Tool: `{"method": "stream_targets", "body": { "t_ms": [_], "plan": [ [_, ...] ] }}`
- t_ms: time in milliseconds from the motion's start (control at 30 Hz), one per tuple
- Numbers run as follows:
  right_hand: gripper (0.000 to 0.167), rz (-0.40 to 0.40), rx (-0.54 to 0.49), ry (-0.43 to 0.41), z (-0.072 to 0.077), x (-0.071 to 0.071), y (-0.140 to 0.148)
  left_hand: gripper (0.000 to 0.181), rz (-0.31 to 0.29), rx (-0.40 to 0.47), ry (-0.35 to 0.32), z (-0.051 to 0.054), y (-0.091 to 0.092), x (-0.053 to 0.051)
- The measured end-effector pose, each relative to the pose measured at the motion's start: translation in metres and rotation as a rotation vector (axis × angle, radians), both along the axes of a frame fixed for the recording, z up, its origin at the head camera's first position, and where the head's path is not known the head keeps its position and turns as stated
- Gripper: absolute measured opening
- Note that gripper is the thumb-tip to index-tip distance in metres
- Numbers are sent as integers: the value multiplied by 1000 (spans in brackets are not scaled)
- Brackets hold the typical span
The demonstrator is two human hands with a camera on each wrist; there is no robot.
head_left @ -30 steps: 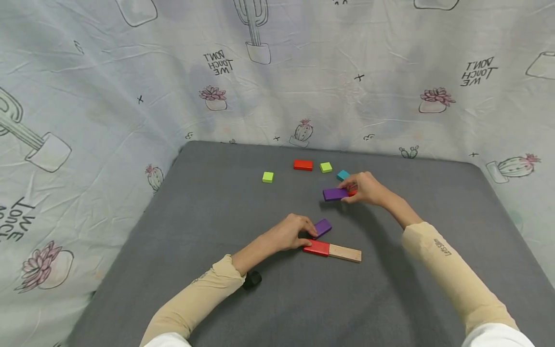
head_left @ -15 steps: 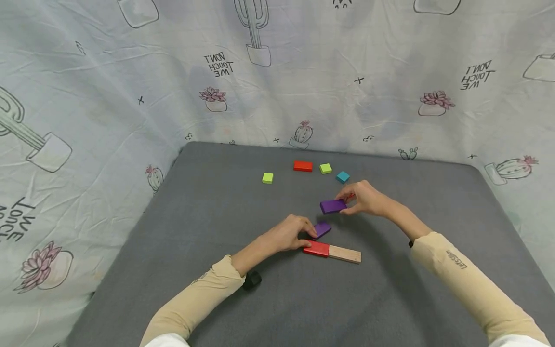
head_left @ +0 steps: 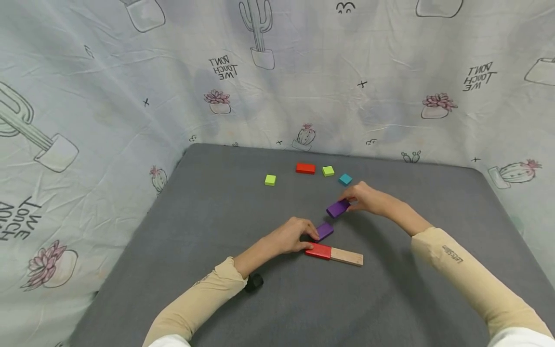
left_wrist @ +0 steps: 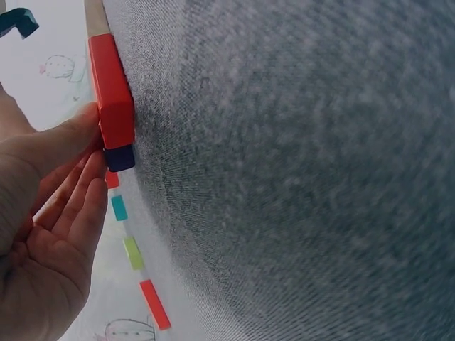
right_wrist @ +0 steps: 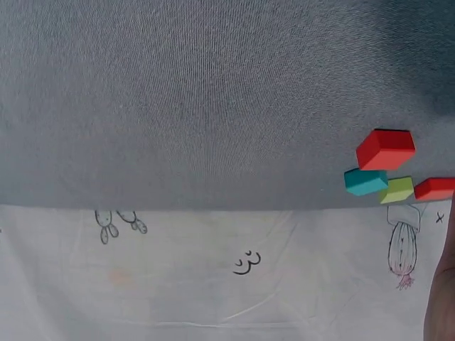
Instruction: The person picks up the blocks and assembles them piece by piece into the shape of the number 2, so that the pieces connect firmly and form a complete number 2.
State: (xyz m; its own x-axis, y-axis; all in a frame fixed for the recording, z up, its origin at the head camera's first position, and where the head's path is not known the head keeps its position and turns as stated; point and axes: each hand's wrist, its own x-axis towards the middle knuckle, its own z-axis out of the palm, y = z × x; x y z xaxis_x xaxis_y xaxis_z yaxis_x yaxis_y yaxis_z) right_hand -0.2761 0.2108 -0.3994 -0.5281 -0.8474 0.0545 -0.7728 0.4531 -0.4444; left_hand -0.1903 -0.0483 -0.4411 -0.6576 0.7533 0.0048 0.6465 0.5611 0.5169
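Observation:
My left hand [head_left: 291, 236] has its thumb against the left end of a red block [head_left: 318, 251], and its fingers touch a purple block [head_left: 324, 232] just behind. A plain wooden block [head_left: 347, 257] continues the line from the red block's right end. In the left wrist view, the thumb presses the red block [left_wrist: 112, 92] while fingertips meet the dark purple end [left_wrist: 119, 158] below it. Farther back, my right hand [head_left: 368, 198] pinches another purple block [head_left: 337, 208], tilted above the table. The right wrist view catches only an edge of that hand [right_wrist: 442, 291].
Along the back lie a red block [head_left: 305, 168], two lime cubes [head_left: 270, 180] and a teal cube [head_left: 345, 179]. Another red block [right_wrist: 385, 149] shows in the right wrist view. A black object [head_left: 254, 282] sits at the left wrist. Printed cloth [head_left: 303, 86] hangs behind the grey table [head_left: 208, 217].
My right hand has come nearer with its purple block, which has turned and now hangs close to the lower purple block. The left hand keeps its place at the blocks.

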Motion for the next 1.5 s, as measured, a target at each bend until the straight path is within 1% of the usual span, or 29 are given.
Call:
{"method": "stream_targets", "body": {
  "t_ms": [67,233,367,533,800,1000,1233,1500],
  "plan": [
    [28,34,19,29,-2,-3,0,22,3,-5,-1,0,0,1],
    [28,64,67,60,-8,-5,-1,22,2,-3,6,0,0,1],
    [29,65,78,71,-15,-7,0,22,-4,6,11,0,0,1],
    [31,38,61,76,-22,-7,2,22,-8,8,16,1,0,1],
    [31,37,47,51,-23,-7,3,22,1,3,11,0,0,2],
    [32,36,66,33,-24,-5,1,22,-3,7,13,1,0,1],
    [30,72,76,28,-25,-1,-5,22,-6,14,25,0,-3,1],
    [30,62,96,14,-26,0,-8,22,-2,-5,19,-1,0,0]
  ]
}}
